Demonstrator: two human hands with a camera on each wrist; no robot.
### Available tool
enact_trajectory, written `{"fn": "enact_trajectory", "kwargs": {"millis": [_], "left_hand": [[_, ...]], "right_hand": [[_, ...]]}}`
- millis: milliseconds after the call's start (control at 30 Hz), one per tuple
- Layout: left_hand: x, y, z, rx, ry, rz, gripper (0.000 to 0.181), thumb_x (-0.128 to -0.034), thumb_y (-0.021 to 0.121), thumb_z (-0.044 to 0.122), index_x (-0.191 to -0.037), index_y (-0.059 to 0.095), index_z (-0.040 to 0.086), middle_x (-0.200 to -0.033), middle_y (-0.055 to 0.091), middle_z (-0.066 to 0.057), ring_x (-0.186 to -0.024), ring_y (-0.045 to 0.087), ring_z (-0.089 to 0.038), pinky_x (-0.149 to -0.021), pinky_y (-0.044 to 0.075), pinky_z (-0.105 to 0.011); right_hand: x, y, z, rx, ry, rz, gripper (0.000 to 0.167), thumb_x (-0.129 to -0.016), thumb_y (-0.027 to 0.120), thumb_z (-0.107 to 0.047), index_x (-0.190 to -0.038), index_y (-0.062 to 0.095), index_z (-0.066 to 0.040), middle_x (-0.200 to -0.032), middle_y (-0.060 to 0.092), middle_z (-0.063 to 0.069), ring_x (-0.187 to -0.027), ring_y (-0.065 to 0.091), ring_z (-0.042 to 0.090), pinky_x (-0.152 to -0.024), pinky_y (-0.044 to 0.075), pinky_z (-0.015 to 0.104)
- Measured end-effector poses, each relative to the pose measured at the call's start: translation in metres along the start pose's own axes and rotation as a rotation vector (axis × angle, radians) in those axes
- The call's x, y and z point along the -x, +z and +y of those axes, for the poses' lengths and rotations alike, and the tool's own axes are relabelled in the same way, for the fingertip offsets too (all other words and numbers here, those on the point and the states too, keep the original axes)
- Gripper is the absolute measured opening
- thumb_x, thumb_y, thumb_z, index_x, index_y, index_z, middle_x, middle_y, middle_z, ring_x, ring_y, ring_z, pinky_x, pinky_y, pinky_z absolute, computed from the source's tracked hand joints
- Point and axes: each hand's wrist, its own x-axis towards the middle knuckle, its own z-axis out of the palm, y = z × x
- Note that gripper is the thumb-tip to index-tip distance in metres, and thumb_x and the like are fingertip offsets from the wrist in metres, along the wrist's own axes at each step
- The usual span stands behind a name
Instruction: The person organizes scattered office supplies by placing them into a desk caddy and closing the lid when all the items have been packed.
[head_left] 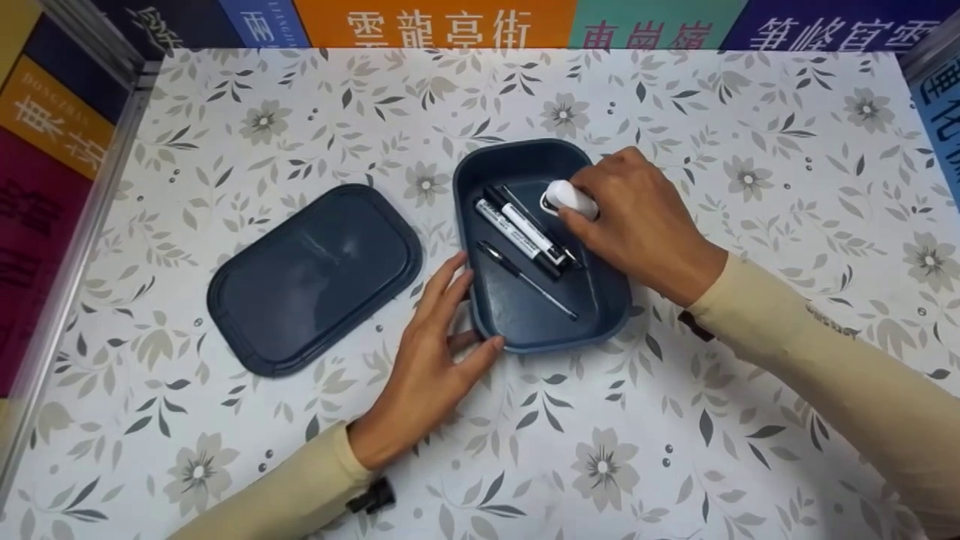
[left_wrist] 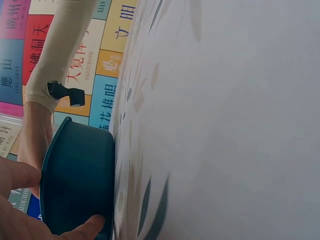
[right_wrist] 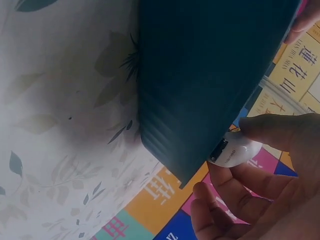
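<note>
A dark blue plastic box (head_left: 559, 326) stands without its lid on the table. Inside it lie two white-and-black markers (head_left: 517, 232), a clear-barrelled pen (head_left: 529, 283) with a black cap and another slim dark pen (head_left: 525, 210). My right hand (head_left: 637, 217) pinches a small white rounded object (head_left: 570, 198) over the box's right side. In the right wrist view, this white object (right_wrist: 237, 150) shows dark lettering and a dark end; its kind is unclear. My left hand (head_left: 435, 360) touches the near-left corner with extended fingers, its thumb (left_wrist: 87, 229) against the wall.
Left of the box, the matching dark blue lid (head_left: 315, 277) lies flat. A floral-patterned cloth (head_left: 600, 450) covers the table. Panels with large printed characters (head_left: 442, 26) stand along the back and the left side (head_left: 45, 187).
</note>
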Motion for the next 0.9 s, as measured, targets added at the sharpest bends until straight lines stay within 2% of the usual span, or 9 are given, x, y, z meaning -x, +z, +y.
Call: {"fn": "enact_trajectory", "kwargs": {"millis": [300,533,733,900], "left_hand": [[0.000,0.001,0.000,0.021,-0.005,0.000,0.087,-0.0935,0.081,-0.010,-0.167,0.036,-0.006,-0.182,0.021,-0.006,-0.148,0.054,-0.036,-0.103,0.064,-0.032],[0.000,0.000,0.001,0.020,0.001,-0.001,0.087,-0.0937,0.081,-0.010,-0.168,0.036,-0.006,-0.182,0.021,-0.006,-0.148,0.055,-0.036,-0.103,0.064,-0.032],[0.000,0.000,0.001,-0.007,-0.002,-0.001,0.086,-0.0949,0.082,-0.007,-0.167,0.036,-0.006,-0.182,0.022,-0.006,-0.148,0.055,-0.032,-0.101,0.065,-0.031],[0.000,0.000,0.001,-0.007,-0.005,-0.002,0.085,-0.0948,0.082,-0.006,-0.167,0.036,-0.007,-0.182,0.023,-0.006,-0.148,0.055,-0.032,-0.101,0.065,-0.031]], "right_hand": [[-0.008,0.001,-0.005,0.089,-0.020,-0.065,0.025,-0.097,0.081,-0.017,-0.107,0.079,0.006,-0.099,0.078,0.022,-0.102,0.063,0.046,-0.083,0.058,0.060],[-0.013,0.003,-0.012,0.172,-0.032,-0.091,0.022,-0.098,0.077,-0.015,-0.089,0.073,0.005,-0.088,0.073,0.025,-0.100,0.063,0.050,-0.085,0.055,0.064],[-0.019,0.006,-0.016,0.208,-0.026,-0.126,0.021,-0.097,0.071,-0.013,-0.083,0.067,0.002,-0.084,0.072,0.025,-0.094,0.062,0.049,-0.080,0.054,0.064],[-0.024,0.009,-0.016,0.229,-0.039,-0.122,0.022,-0.097,0.073,-0.013,-0.083,0.065,0.002,-0.082,0.073,0.026,-0.089,0.061,0.049,-0.075,0.053,0.064]]}}
